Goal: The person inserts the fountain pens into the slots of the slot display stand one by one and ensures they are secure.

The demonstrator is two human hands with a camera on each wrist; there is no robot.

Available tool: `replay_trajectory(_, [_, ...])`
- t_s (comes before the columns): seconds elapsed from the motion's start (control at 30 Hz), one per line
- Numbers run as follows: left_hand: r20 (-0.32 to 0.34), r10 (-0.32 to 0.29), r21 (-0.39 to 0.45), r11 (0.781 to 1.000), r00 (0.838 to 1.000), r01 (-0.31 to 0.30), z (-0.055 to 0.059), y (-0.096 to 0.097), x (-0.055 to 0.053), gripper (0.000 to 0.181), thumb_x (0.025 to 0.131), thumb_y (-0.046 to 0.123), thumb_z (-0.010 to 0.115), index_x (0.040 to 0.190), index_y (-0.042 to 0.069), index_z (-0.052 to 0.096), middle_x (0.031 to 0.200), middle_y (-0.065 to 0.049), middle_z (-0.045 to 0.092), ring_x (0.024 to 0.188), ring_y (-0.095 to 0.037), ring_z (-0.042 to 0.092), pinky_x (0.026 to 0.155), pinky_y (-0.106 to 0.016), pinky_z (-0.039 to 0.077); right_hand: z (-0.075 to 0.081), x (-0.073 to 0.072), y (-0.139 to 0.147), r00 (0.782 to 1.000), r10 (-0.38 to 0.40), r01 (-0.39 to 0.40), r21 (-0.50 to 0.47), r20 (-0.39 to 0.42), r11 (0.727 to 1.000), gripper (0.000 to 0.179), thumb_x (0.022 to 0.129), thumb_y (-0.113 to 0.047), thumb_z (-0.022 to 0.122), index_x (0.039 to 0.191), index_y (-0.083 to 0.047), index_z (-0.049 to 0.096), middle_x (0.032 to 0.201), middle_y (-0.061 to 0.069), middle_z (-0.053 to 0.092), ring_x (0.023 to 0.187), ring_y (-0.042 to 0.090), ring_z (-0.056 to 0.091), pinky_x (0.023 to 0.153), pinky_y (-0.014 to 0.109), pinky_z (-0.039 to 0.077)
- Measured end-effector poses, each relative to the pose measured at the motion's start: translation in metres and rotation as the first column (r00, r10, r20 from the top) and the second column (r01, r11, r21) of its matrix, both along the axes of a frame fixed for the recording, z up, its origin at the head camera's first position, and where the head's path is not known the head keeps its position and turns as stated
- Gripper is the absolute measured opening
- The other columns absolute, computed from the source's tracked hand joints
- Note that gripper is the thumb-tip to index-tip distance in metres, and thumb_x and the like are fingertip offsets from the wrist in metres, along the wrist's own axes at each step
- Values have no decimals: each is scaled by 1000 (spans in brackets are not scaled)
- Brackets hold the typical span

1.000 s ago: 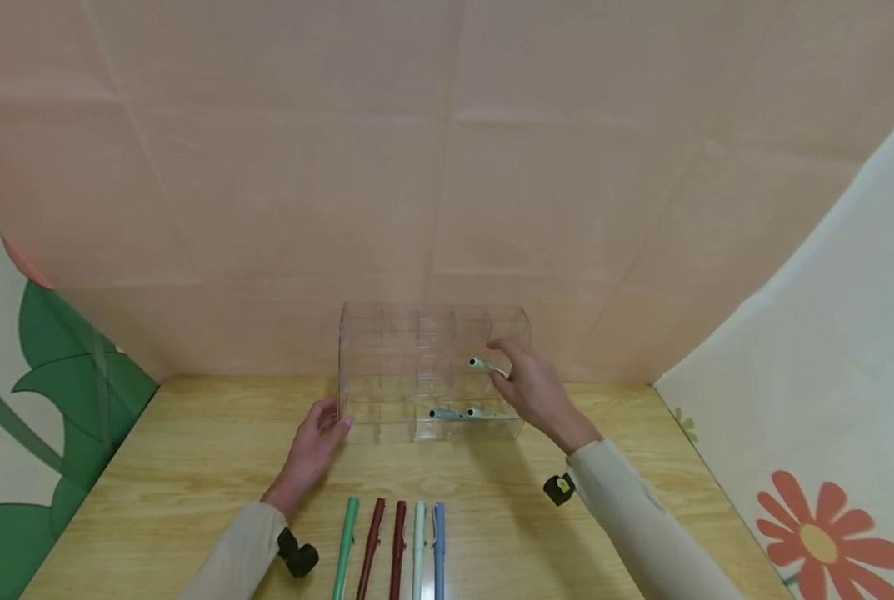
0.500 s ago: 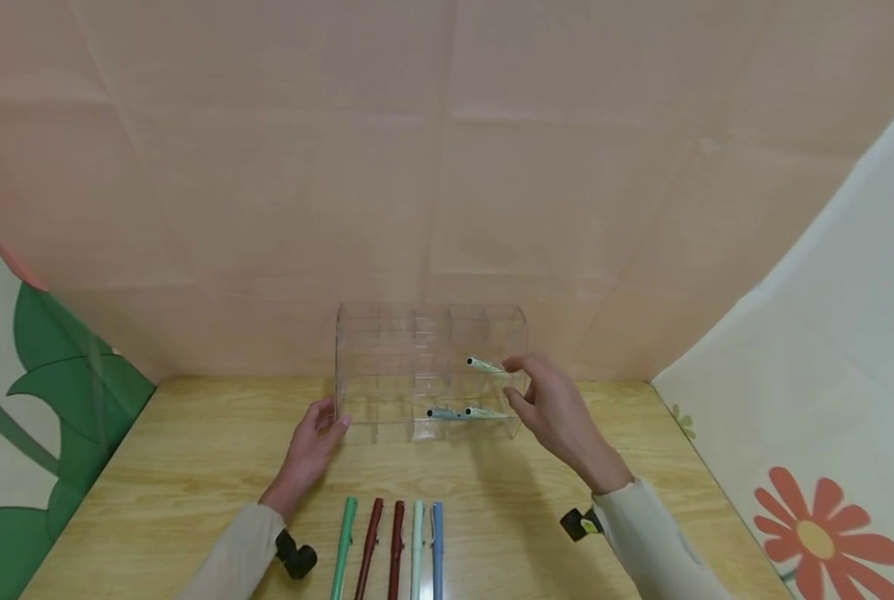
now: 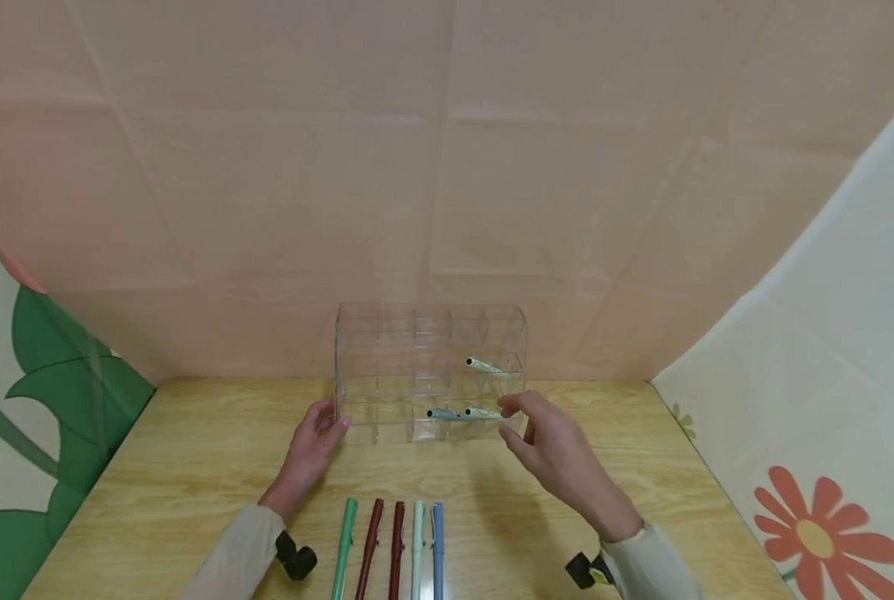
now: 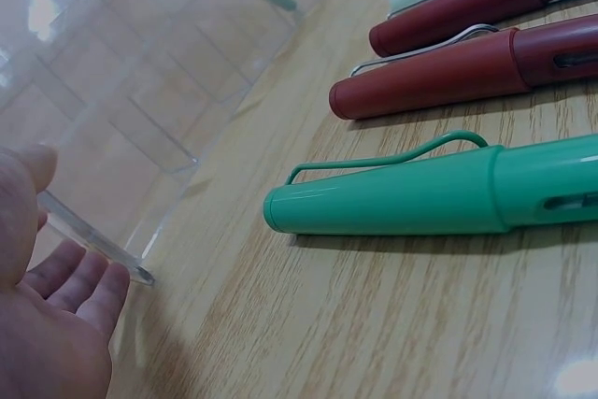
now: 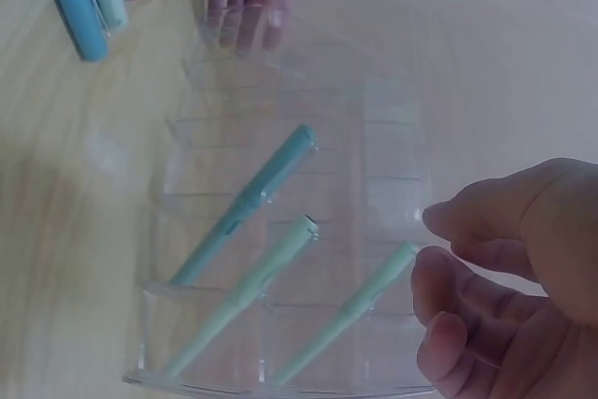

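Observation:
A clear acrylic pen rack (image 3: 417,333) with several compartments stands at the back of the table. My left hand (image 3: 307,454) grips its left side wall, thumb at the front edge and fingers outside. Three pens lean in the rack's right part: a blue pen (image 5: 248,203) and a mint pen (image 5: 248,287) in the bottom row, another mint pen (image 5: 350,310) one row higher. Beside the rack's lower right corner is my right hand (image 3: 566,458), fingers loosely bent and holding nothing. In the right wrist view, its fingertips overlap the tip of the higher mint pen.
On the table (image 3: 192,467) in front of the rack lies a row of pens: a green one (image 3: 345,542), two dark red ones (image 3: 370,546), a pale mint one (image 3: 417,546) and a blue one (image 3: 437,546). A pink cloth backdrop (image 3: 267,208) hangs right behind the rack.
My right hand has let go of the higher mint pen, which stays in the rack, and has drawn back down and right. My left hand keeps its place.

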State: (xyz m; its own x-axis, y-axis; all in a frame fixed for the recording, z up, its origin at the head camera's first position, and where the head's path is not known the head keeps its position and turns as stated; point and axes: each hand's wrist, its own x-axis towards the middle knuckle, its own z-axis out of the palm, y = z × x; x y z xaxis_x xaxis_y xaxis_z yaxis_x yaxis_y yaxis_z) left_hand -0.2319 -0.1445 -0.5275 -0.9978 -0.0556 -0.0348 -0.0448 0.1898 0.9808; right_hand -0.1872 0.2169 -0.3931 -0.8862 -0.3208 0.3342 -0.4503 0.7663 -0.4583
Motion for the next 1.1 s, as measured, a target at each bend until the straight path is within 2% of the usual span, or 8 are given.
replay_trajectory(0.3, [0, -2, 5, 1000, 1000, 2, 1, -1, 0, 57, 110, 22, 60, 159, 1, 38, 162, -28, 46, 153, -47, 45, 123, -61, 44, -22, 8, -6, 993, -26, 26, 0, 114, 1000, 34, 96, -10, 79, 128, -12, 70, 111, 2, 75, 57, -3, 46, 51, 19, 46])
replay_trajectory(0.6, [9, -7, 6, 1000, 1000, 7, 3, 1, -1, 58, 110, 21, 59, 159, 1, 37, 162, -29, 46, 153, -48, 44, 123, -62, 44, -52, 17, -15, 978, 5, -7, 7, 210, 1000, 27, 97, -12, 77, 123, -12, 70, 108, 2, 75, 58, -3, 47, 51, 19, 45])
replay_trajectory(0.77, [-2, -9, -5, 1000, 1000, 9, 2, 0, 0, 57, 110, 24, 60, 159, 2, 39, 162, -28, 46, 153, -47, 44, 123, -62, 44, -69, 19, -22, 966, 52, -62, 30, 254, 998, 25, 100, -17, 75, 122, -8, 71, 106, 0, 75, 56, -3, 46, 50, 19, 43])
replay_trajectory(0.93, [14, 2, -3, 1000, 1000, -2, 1, -1, 0, 56, 110, 24, 60, 158, 3, 39, 162, -26, 46, 153, -45, 45, 124, -61, 44, -86, 22, -35, 938, 106, -122, 28, 330, 992, 27, 102, -23, 73, 122, -6, 71, 103, 0, 75, 55, -3, 43, 48, 19, 41])
replay_trajectory(1.1, [8, -8, 18, 1000, 1000, 8, 3, 0, 1, 59, 110, 23, 61, 160, 1, 37, 163, -27, 45, 154, -46, 43, 124, -61, 43, -101, 26, -50, 925, 140, -178, 78, 353, 981, 32, 100, -31, 75, 122, -8, 72, 101, -1, 76, 69, -1, 59, 59, 18, 50])
